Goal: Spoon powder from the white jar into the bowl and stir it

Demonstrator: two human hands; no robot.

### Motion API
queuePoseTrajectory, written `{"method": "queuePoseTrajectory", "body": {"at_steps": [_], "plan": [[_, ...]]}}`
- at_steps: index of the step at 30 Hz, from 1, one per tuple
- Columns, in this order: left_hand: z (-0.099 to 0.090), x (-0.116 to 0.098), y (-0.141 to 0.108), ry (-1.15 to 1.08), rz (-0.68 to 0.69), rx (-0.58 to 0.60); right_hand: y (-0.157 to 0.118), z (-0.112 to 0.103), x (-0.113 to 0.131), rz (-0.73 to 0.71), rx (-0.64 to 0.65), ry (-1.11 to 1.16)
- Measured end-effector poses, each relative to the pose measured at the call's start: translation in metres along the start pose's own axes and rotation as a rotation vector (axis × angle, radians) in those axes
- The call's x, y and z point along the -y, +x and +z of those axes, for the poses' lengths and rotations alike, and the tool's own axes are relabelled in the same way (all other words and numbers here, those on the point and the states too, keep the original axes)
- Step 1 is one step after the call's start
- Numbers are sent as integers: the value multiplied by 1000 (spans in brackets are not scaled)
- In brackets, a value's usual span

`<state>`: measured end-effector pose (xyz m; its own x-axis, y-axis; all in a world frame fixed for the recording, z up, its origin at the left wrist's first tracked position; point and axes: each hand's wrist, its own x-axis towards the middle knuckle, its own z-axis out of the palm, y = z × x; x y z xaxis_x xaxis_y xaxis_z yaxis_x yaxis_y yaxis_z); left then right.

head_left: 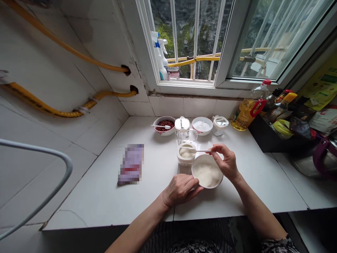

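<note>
A white bowl (208,172) of pale, fine granules stands on the counter, tilted slightly toward me. My left hand (183,189) grips its near left rim between thumb and fingers. Above its far edge, my right hand (225,161) pinches the handle of a small white spoon (201,151). The spoon's head is over the mouth of a square white seasoning jar (185,162), which touches or nearly touches the bowl. Pale granules fill much of the jar, and its clear lid (187,134) is flipped up at the back.
Behind stand a bowl of dark red flakes (163,130) with a white spoon across it, a lidded jar (181,123), a bowl of white grains (202,127) and another jar (220,125). An oil bottle (243,112) stands right; a blurred purple packet (131,165) lies left.
</note>
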<state>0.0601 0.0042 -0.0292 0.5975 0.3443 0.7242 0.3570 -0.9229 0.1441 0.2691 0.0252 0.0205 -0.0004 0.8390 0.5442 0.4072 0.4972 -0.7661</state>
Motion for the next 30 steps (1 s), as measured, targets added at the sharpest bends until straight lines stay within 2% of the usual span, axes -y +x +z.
{"method": "queuePoseTrajectory", "body": {"at_steps": [3,9,15,23,26,30], "plan": [[0,0,-1,4,1,-2,1,-4,1,98,-7,82],[1,0,-1,14,1,-5,4,-5,4,93,144,-52],[1,0,-1,6,7,-2,6,-8,3,174,164,-4],[1,0,0,13,6,0,5,-3,-4,-85,265,-281],[1,0,0,12,7,-4,3,0,-3,-77,311,-248],[1,1,-1,14,9,-6,3,0,1,38,293,-146]]}}
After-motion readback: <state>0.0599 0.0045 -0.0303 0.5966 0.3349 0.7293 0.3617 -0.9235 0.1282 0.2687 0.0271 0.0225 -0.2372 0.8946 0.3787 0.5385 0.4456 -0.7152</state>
